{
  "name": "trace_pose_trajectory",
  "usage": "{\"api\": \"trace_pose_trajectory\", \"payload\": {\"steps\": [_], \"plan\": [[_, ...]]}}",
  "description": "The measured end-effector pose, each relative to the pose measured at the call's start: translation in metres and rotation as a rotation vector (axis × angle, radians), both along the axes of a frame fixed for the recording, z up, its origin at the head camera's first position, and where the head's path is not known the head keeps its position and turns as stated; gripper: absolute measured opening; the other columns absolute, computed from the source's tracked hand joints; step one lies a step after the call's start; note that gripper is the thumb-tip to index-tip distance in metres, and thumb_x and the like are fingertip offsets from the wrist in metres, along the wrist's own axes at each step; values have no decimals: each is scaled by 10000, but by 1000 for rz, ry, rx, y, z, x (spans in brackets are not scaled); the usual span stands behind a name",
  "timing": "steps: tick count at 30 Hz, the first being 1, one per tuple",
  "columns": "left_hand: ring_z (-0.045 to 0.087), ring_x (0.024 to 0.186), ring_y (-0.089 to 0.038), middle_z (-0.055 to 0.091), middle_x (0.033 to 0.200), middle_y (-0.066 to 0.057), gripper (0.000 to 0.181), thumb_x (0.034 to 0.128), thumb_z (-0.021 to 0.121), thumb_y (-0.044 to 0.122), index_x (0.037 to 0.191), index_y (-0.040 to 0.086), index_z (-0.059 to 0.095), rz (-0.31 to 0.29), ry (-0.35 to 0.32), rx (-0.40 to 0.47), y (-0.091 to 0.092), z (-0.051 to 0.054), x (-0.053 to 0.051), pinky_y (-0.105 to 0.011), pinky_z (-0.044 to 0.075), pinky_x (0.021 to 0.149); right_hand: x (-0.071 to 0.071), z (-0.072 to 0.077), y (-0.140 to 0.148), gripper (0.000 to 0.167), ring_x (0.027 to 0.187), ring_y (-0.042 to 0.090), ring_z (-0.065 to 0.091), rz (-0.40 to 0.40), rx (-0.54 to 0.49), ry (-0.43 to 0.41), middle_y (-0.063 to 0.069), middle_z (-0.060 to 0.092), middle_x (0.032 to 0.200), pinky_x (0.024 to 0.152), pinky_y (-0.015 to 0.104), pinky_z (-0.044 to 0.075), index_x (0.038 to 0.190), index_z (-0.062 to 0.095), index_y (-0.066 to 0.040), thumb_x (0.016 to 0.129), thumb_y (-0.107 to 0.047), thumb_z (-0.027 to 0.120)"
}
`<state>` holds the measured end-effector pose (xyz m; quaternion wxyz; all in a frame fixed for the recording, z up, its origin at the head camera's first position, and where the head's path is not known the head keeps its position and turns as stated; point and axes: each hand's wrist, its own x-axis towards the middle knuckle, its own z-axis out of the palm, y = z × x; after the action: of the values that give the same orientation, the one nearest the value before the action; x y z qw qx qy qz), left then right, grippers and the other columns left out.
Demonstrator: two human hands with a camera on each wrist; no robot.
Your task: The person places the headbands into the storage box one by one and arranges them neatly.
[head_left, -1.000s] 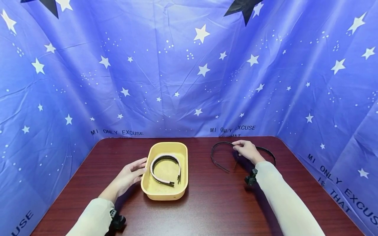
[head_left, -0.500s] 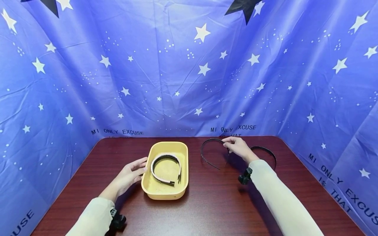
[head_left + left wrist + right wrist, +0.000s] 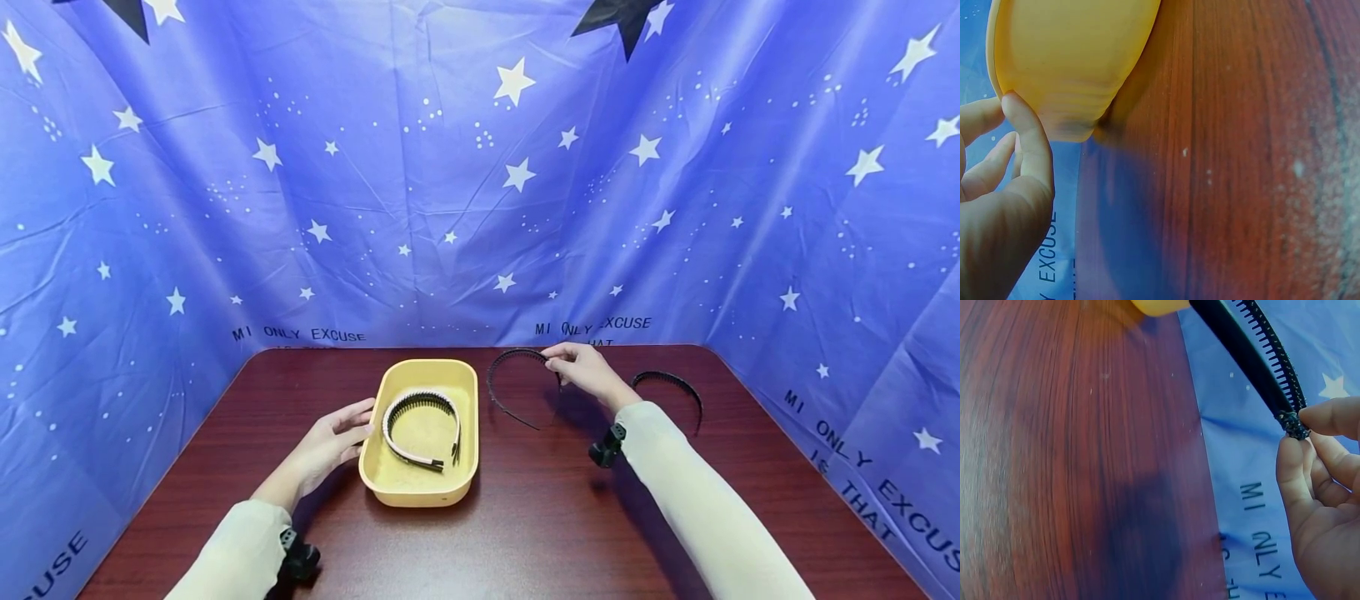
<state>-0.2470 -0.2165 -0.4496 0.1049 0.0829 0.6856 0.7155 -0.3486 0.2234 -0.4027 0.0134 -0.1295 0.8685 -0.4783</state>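
In the head view, my left hand [image 3: 322, 454] is at the left side of a yellow tray [image 3: 418, 500]; the left wrist view shows its thumb and a finger pinching the rim of the tray [image 3: 1072, 56]. A white-and-black headband [image 3: 387, 429] lies inside the tray. To the right of the tray, my right hand [image 3: 588, 372] holds a black toothed headband [image 3: 491, 385] by its curved top, above the table. Up close in the right wrist view, the thumb and fingertips of the right hand [image 3: 1325, 481] pinch this dark, speckled headband [image 3: 1241, 356].
Another black headband [image 3: 678, 383] lies on the right part of the dark red wooden table [image 3: 525, 533]. Behind the table and along both its sides hangs a blue curtain [image 3: 420, 208] with white stars.
My right hand has moved left with the black headband, nearer the tray and away from the other black headband. My left hand and the tray have stayed in place.
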Motion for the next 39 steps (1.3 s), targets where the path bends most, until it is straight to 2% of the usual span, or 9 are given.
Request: {"api": "trace_pose_trajectory", "payload": {"steps": [5,11,14,19,21,27,28,35,39], "plan": [[609,1112,-184,398,1453,-326,623,1007,578,49,1539,-62,275,-2,1,-1,0,-1,-1,-346,540,929,0,3,-12,304,751,191,598,23,-14,-1,66,691,972,785,466,567,1266,666,-22,998,-152,605],[615,1106,-180,419,1440,-312,619,1003,583,45,1535,-62,287,8,-5,-7,1,-2,-2,-357,539,933,3,3,-29,287,728,181,576,62,-45,-6,47,679,924,803,532,555,1238,678,-12,979,-119,614],[617,1108,-177,424,1439,-304,627,1000,591,50,1537,-60,286,10,-9,-8,1,-2,-2,-363,536,940,2,1,-37,279,720,176,578,83,-42,2,43,661,880,778,513,562,1226,684,-8,976,-114,620],[614,1112,-188,403,1447,-325,627,1005,581,48,1537,-71,270,-5,4,-4,0,-2,-2,-374,532,949,4,0,-51,277,703,178,602,125,-54,1,146,653,891,790,563,548,1219,685,-3,965,-105,642],[614,1114,-193,406,1442,-322,629,1003,584,51,1536,-70,273,-9,6,-1,-1,-2,-3,-381,530,953,8,4,-58,280,699,183,608,143,-71,-8,173,660,917,800,584,539,1213,680,16,955,-87,649],[608,1130,-207,403,1447,-318,615,1008,569,41,1540,-60,277,0,-3,-1,-1,-2,-1,-374,531,951,11,3,-77,282,692,159,602,174,-72,-17,239,670,1016,784,534,557,1198,686,9,939,-98,660],[605,1132,-209,393,1455,-326,611,1011,562,36,1540,-61,273,1,-2,0,0,-1,0,-370,531,949,8,-1,-79,283,687,146,598,174,-68,-14,253,666,1045,782,523,560,1200,690,-7,939,-111,661],[600,1140,-215,382,1462,-331,624,1009,569,41,1542,-66,262,-6,0,2,1,0,1,-370,526,958,10,-2,-92,290,712,156,589,210,-64,-10,139,679,982,764,496,570,1208,677,29,947,-96,649],[597,1148,-232,383,1458,-332,631,1006,577,47,1541,-68,262,-9,2,2,0,0,0,-377,524,962,9,-3,-100,292,700,171,588,230,-72,-10,172,678,984,761,510,569,1199,679,38,941,-98,656]]}}
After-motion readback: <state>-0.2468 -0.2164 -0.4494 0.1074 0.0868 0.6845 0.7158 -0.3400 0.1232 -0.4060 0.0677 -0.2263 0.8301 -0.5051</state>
